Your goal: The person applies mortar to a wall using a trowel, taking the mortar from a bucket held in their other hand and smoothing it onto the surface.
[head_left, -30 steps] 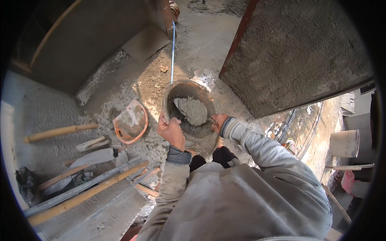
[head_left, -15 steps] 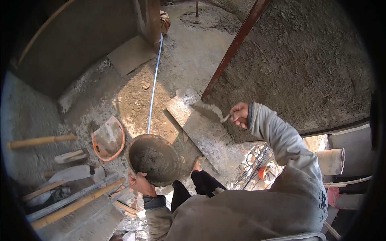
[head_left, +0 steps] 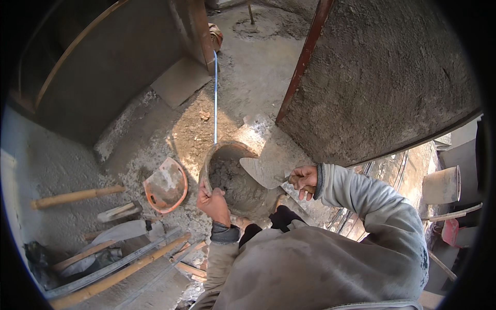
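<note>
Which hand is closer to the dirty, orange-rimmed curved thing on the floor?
Left. The left hand is just right of the orange-rimmed thing, gripping a mortar-smeared round bucket. The right hand, holding a grey metal trowel, is farther right, past the bucket.

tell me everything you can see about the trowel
The trowel has a broad grey blade, metal by its look, and a brownish handle partly hidden in the right hand. The blade points left, over the right side of the bucket; whether it touches the rim is unclear. Nothing is heaped on it.
</note>
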{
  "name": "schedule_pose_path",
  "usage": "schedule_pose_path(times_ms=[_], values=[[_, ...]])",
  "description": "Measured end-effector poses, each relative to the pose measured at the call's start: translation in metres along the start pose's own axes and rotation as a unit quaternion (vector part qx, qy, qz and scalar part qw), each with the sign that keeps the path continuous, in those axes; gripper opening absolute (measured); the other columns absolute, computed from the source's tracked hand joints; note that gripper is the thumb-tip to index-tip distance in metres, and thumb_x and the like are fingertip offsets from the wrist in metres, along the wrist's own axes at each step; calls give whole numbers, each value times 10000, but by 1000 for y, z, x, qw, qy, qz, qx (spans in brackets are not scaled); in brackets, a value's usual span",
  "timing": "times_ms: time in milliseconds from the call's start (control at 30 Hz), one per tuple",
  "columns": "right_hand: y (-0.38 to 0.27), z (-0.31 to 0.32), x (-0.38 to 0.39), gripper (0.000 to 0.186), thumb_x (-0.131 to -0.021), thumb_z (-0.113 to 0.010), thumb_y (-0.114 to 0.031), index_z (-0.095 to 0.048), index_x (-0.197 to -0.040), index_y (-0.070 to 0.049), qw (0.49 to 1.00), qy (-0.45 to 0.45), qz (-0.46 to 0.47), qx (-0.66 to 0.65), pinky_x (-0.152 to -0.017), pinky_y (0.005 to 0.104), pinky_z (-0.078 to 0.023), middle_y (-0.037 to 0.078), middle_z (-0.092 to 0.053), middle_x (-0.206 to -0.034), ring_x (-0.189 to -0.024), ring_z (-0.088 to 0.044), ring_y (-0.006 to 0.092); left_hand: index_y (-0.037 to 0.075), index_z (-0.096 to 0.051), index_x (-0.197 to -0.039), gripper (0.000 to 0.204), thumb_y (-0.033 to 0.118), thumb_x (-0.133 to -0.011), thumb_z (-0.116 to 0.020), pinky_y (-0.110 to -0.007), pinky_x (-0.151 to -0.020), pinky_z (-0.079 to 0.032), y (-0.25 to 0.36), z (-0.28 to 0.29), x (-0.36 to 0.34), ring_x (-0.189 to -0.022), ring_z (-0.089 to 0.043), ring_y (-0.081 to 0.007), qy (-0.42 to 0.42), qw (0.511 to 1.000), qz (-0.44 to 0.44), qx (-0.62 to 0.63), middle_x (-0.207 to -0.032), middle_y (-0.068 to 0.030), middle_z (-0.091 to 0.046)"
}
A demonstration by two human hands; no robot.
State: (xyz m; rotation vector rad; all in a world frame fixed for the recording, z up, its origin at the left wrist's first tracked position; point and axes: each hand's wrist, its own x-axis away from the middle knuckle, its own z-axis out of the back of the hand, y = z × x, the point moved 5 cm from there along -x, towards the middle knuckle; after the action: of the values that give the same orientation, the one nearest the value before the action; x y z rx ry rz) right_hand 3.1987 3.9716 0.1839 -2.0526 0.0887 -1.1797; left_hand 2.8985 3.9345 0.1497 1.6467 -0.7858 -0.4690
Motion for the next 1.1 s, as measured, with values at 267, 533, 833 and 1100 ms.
schedule_pose_path(times_ms=[267,533,833,1100], values=[[-41,-127,-87,214,-793,-480,-94,-546,-958,25,569,313,142,747,-675,460,-515,201,-570,-953,-788,-648,345,22,-298,-615,230,-133,-636,-466,-189,-463,-355,39,-65,-41,-587,-452,-38,-180,982,-48,-31,-1210,-176,-552],[-127,-84,-109,300,-727,-573,-147,-592,-971,27,692,250,83,672,-827,432,-482,215,-624,-903,-926,-606,377,-77,-544,-789,193,-119,-613,-477,-195,-480,-379,66,-94,-96,-539,-413,-24,-193,971,-143,-18,-935,-74,-606],[-190,47,-151,166,-688,-602,-144,-571,-742,9,846,154,179,477,-597,372,-499,174,-601,-667,-655,-634,277,35,-289,-573,246,-110,-604,-486,-232,-743,-426,114,-194,-162,-974,-551,-141,-306,920,-219,-111,-1182,-189,-573],[-272,56,-140,145,-686,-595,-125,-514,-757,-28,922,138,314,177,-475,302,-435,40,-495,-581,-509,-529,132,-14,-450,-629,149,-133,-543,-477,-217,-696,-445,125,-284,-223,-891,-564,-133,-296,946,-133,-7,-1203,-183,-548]])
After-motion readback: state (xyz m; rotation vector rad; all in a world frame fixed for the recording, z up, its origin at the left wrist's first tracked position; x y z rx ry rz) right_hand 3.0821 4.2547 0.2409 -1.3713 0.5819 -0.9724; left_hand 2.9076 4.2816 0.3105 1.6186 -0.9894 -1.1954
